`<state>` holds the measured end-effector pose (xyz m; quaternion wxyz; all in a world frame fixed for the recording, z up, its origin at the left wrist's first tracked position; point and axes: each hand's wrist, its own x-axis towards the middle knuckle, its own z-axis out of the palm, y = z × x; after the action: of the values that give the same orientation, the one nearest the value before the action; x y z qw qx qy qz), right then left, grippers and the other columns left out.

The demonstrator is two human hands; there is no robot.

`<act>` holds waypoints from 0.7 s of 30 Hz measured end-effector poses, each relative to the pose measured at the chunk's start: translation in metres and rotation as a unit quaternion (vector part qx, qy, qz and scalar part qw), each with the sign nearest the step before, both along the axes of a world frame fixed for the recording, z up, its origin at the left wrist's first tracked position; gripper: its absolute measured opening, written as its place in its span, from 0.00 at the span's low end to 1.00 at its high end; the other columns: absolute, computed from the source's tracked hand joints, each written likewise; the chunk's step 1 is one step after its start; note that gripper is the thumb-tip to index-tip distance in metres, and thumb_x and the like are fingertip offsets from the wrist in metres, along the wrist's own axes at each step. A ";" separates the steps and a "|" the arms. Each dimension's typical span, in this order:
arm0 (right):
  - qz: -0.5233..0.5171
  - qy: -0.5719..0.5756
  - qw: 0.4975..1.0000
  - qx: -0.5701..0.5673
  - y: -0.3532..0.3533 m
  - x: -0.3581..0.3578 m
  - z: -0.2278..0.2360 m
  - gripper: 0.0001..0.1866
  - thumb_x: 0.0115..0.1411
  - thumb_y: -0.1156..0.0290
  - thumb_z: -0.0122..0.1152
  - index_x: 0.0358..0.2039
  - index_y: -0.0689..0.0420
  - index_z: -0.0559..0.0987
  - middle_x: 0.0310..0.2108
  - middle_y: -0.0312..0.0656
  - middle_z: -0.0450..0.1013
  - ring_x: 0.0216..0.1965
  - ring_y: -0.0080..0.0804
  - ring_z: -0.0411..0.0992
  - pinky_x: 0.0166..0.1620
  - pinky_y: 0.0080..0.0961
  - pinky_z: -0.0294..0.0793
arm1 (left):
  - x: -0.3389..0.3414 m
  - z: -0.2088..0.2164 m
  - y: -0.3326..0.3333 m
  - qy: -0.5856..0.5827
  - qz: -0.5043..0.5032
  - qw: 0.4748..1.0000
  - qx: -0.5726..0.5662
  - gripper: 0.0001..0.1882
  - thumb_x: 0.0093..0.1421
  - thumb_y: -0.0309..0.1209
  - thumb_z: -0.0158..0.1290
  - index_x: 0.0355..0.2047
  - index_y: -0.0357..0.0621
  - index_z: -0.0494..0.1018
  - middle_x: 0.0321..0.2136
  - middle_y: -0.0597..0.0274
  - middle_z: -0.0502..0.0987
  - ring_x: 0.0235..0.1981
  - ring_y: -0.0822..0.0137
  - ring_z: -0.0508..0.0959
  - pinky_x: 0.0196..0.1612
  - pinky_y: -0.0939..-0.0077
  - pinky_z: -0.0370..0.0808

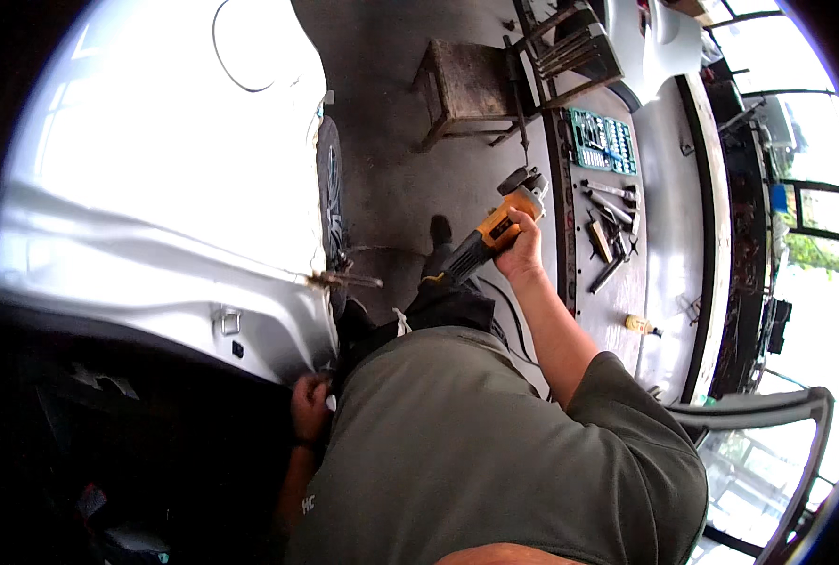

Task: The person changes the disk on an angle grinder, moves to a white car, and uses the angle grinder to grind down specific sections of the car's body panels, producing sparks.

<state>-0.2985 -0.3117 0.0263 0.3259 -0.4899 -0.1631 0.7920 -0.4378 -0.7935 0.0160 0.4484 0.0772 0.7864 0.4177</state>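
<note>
My right hand (525, 250) is wrapped round the body of an orange and black angle grinder (499, 226), held out in front of me. The grinder's disc and guard point away from me, and its black rear end tilts toward my legs. My left hand (310, 407) is low at my left side, by the edge of a white car body (170, 217). Its fingers look curled in the shade; a small pale patch shows beside them, but what they hold, if anything, cannot be made out. A rusty metal strip (349, 280) sticks out from the car's edge.
A worn wooden chair (471, 80) stands ahead. On my right, a workbench (617, 301) carries a green socket set (603, 141), several loose hand tools (612, 226) and a small yellowish bottle (639, 325). A dark cable (513, 325) hangs by my legs. A car wheel (330, 188) shows under the panel.
</note>
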 end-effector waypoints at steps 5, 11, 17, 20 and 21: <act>0.019 -0.092 0.996 -0.011 0.129 -0.044 -0.070 0.21 0.58 0.72 0.64 0.52 0.58 0.73 0.44 0.46 0.74 0.45 0.48 0.76 0.49 0.49 0.77 | 0.071 -0.015 -0.006 0.012 -0.013 0.912 -0.410 0.16 0.66 0.34 0.52 0.50 0.39 0.73 0.41 0.52 0.79 0.44 0.57 0.79 0.52 0.63 0.74; 0.117 -0.251 0.960 -0.040 0.329 -0.137 -0.187 0.25 0.54 0.76 0.72 0.53 0.63 0.75 0.48 0.45 0.74 0.47 0.45 0.76 0.52 0.47 0.77 | 0.139 -0.010 0.109 -0.072 -0.022 0.795 -0.602 0.20 0.66 0.39 0.51 0.53 0.41 0.72 0.47 0.51 0.75 0.49 0.55 0.75 0.55 0.56 0.69; 0.204 -0.309 0.928 0.030 0.476 -0.219 -0.322 0.23 0.56 0.80 0.71 0.52 0.62 0.76 0.48 0.44 0.76 0.48 0.40 0.77 0.50 0.41 0.79 | 0.184 0.013 0.241 -0.165 -0.045 0.699 -0.695 0.24 0.66 0.44 0.50 0.56 0.43 0.70 0.52 0.50 0.72 0.54 0.52 0.71 0.58 0.50 0.65; 0.206 -0.368 0.906 0.044 0.540 -0.247 -0.380 0.27 0.54 0.76 0.75 0.54 0.63 0.76 0.45 0.44 0.77 0.44 0.39 0.79 0.47 0.39 0.81 | 0.179 0.021 0.286 -0.191 -0.066 0.671 -0.713 0.26 0.66 0.46 0.50 0.58 0.44 0.70 0.55 0.50 0.70 0.56 0.51 0.69 0.59 0.47 0.63; 0.213 -0.451 0.865 0.057 0.551 -0.259 -0.396 0.28 0.53 0.75 0.76 0.54 0.64 0.76 0.45 0.45 0.78 0.44 0.39 0.79 0.46 0.39 0.81 | 0.182 0.025 0.299 -0.203 -0.069 0.662 -0.719 0.26 0.66 0.47 0.50 0.58 0.44 0.69 0.55 0.50 0.69 0.57 0.51 0.69 0.60 0.46 0.62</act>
<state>-0.5571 0.2396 -0.3694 0.0678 -0.7277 -0.4373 0.5241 -0.2560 -0.4943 0.0406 0.5403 -0.3016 0.7244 -0.3040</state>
